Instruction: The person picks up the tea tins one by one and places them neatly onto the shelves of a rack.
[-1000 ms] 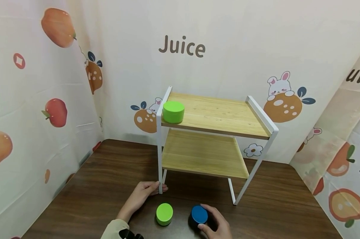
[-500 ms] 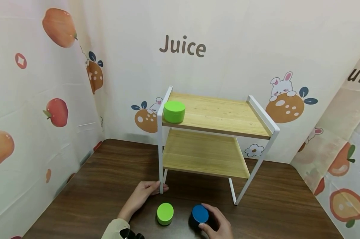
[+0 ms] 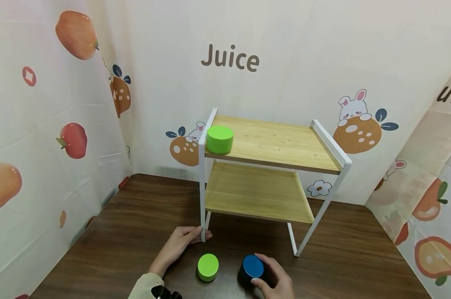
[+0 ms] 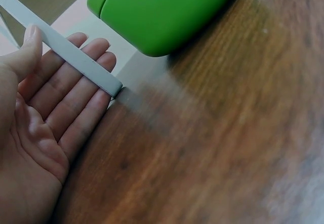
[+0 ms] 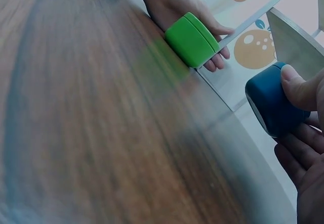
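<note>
My left hand (image 3: 181,241) is at the foot of the shelf's front left leg (image 3: 202,207). In the left wrist view its thumb lies against one side of the leg and its fingers pass behind the other. Between the hands stands a small light-green round jar (image 3: 208,267) with a lid. My right hand (image 3: 274,277) grips a dark-blue round lidded jar (image 3: 253,266) between thumb and fingers, lid upward, close over the table. The right wrist view shows the thumb on the side of the blue jar (image 5: 273,102) and fingers under its far side.
A white-framed two-tier rack has a wooden top shelf (image 3: 274,139) and a lower shelf (image 3: 259,191). A larger bright-green round jar (image 3: 219,140) stands at the top shelf's left end. Fruit-printed curtains (image 3: 165,91) enclose the dark wooden table (image 3: 136,207).
The head view has shifted a little, moving the whole scene slightly rightward. Both hands keep the same hold, and the jars and rack stay in much the same places.
</note>
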Motion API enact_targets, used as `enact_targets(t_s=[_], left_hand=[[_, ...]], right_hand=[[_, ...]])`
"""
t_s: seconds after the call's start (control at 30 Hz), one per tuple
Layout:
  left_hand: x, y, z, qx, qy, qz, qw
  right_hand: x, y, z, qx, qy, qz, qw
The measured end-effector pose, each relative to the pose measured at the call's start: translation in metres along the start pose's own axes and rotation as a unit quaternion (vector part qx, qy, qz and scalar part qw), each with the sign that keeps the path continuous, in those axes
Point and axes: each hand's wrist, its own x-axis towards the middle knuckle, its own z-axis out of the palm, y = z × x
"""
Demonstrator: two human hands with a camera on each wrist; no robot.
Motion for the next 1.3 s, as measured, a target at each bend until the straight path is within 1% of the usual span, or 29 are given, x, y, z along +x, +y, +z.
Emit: enact_targets(t_s=[0.13,0.2,0.33,0.47,0.57,0.77,1.0,1.1,1.3], left_hand=[[0.0,0.0,0.0,0.007,-0.001,0.006,1.0],[0.0,-0.001,0.0,0.011,0.001,0.005,0.9999],[0.001,-0.002,-0.001,0.014,0.004,0.005,0.9999],[0.001,-0.003,-0.002,0.004,0.004,0.002,1.0],[0.001,-0.002,-0.002,-0.004,0.007,-0.001,1.0],[0.001,-0.003,-0.001,0.003,0.003,-0.004,1.0],[0.002,-0.002,0.001,0.011,0.0,-0.007,0.9999],[0.002,-0.003,0.0,0.011,0.0,-0.007,0.9999],[0.001,-0.002,-0.001,0.021,0.002,-0.009,0.9997]], right_hand=[[-0.001,-0.002,0.0,0.022,0.001,-0.021,1.0],[0.0,-0.003,0.0,0.032,-0.001,-0.024,0.999],[0.001,-0.006,0.0,0.024,-0.007,-0.02,0.999],[0.003,-0.008,-0.001,0.029,0.007,-0.024,0.999],[0.005,-0.008,-0.002,0.029,0.015,-0.038,0.999],[0.008,-0.009,-0.005,0.023,0.014,-0.034,0.999],[0.01,-0.008,-0.007,0.016,0.043,-0.067,0.997],[0.012,-0.009,-0.008,0.014,0.044,-0.064,0.997],[0.015,-0.011,-0.01,0.016,0.043,-0.08,0.996]])
